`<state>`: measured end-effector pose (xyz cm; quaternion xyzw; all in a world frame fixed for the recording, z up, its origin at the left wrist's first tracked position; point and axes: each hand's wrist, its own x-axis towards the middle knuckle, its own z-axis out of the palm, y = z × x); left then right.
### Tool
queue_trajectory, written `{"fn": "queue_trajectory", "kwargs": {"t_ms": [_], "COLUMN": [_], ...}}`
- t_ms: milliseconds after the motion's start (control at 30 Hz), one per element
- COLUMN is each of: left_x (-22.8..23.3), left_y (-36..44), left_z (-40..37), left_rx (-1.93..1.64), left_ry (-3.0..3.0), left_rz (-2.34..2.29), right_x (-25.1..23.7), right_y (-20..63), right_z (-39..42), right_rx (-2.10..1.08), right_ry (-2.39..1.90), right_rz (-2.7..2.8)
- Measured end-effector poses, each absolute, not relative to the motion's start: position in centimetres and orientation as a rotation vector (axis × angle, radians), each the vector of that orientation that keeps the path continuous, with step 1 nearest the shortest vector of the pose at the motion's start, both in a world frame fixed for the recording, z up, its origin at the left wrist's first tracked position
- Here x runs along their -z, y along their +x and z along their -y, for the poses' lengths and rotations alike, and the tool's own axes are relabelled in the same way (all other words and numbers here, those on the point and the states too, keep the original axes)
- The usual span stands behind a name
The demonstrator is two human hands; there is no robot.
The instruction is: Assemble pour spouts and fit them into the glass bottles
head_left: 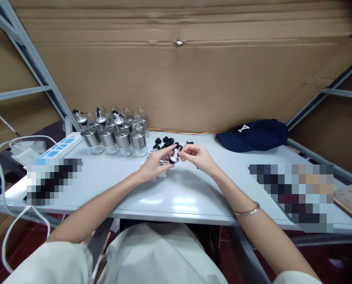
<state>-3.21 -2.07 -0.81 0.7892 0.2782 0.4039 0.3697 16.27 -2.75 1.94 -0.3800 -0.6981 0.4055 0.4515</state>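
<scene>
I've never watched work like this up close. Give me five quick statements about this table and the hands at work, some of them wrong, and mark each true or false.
1. The left hand holds a silver-and-black spout. True.
2. The navy cap lies at the left end of the table. False: the navy cap lies on the right side of the table.
3. Every glass bottle has a spout fitted. False: several glass bottles have bare necks.
4. A bracelet is on the right forearm. True.
5. The power strip is solid black. False: the power strip is white with blue sockets.
</scene>
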Motion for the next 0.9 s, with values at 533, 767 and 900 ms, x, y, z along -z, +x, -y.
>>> {"fn": "queue_trajectory", "kwargs": {"t_ms": [533, 767, 900], "left_x": [1.14, 1.16, 0.99], "left_y": [-3.09, -3.06, -3.00], "left_z": [2.01, 2.00, 2.12], "left_rx": [-1.040, -1.041, -1.062], "left_ry": [2.093, 2.047, 2.026], "left_rz": [-0.700, -0.782, -0.763], "right_x": [-1.42, -1.74, -1.77], "right_y": [15.73, 16.04, 16.13], "right_z": [2.60, 2.67, 2.61], "right_rx": [-1.054, -1.122, -1.119], "right_ry": [-0.915, -0.950, -0.942], "right_rz": [1.626, 1.593, 1.547]}}
